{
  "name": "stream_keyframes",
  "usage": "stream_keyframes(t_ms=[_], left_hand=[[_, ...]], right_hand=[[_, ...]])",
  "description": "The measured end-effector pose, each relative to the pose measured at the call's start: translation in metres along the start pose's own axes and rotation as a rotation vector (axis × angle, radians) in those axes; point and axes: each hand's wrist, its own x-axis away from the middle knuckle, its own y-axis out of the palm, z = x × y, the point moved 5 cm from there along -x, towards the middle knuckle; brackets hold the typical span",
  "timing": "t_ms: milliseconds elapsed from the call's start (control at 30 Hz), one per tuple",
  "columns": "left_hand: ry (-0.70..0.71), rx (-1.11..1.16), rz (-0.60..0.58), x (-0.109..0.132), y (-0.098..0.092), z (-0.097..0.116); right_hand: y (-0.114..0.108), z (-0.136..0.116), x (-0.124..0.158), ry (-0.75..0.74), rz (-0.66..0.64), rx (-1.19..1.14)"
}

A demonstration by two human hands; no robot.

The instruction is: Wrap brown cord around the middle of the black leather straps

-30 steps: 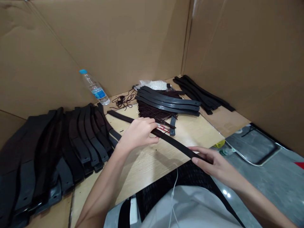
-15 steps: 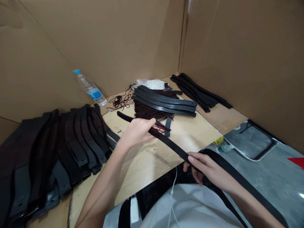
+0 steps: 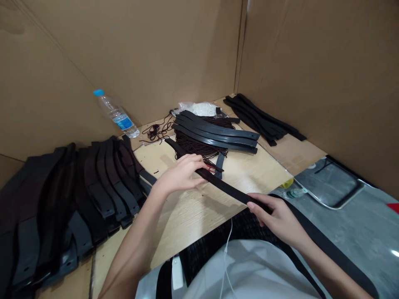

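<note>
Backdrop: brown cardboard walls (image 3: 156, 50) stand beyond the fingers, pale wooden board (image 3: 187, 224) below them.
Black strip: here it is, the long curved strip (image 3: 232, 192), slanting between both sets of fingers, far end poking past the left knuckles.
Left hand (image 3: 182, 172): fingers over, thumb under, clasping the strip partway along.
Right hand (image 3: 277, 216): thumb and fingers pinching its near end.
Brown cord: a bundle (image 3: 190, 145) just beyond the left fingers, glossy strips (image 3: 215, 131) across its top.
Water bottle (image 3: 116, 114): blue-capped, tilted, well left of those fingers.
</note>
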Motion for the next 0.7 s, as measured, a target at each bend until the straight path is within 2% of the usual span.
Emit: stream_keyframes(t_ms=[67, 233, 333, 467, 700], left_hand=[[0.002, -0.028, 0.003, -0.002, 0.003, -0.002], [-0.073, -0.088, 0.003, -0.004, 0.006, -0.004], [-0.101, -0.071, -0.031, -0.004, 0.004, -0.004], [-0.125, -0.125, -0.042, -0.005, 0.005, -0.006], [-0.125, -0.237, -0.019, -0.006, 0.008, -0.001]], right_hand=[[-0.003, -0.006, 0.0, -0.079, 0.04, 0.102], [-0.008, -0.025, 0.002, -0.393, 0.18, 0.35], [-0.01, -0.03, 0.003, -0.492, 0.241, 0.458], [-0.009, -0.032, 0.003, -0.563, 0.273, 0.548], [-0.007, -0.035, 0.001, -0.57, 0.287, 0.624]])
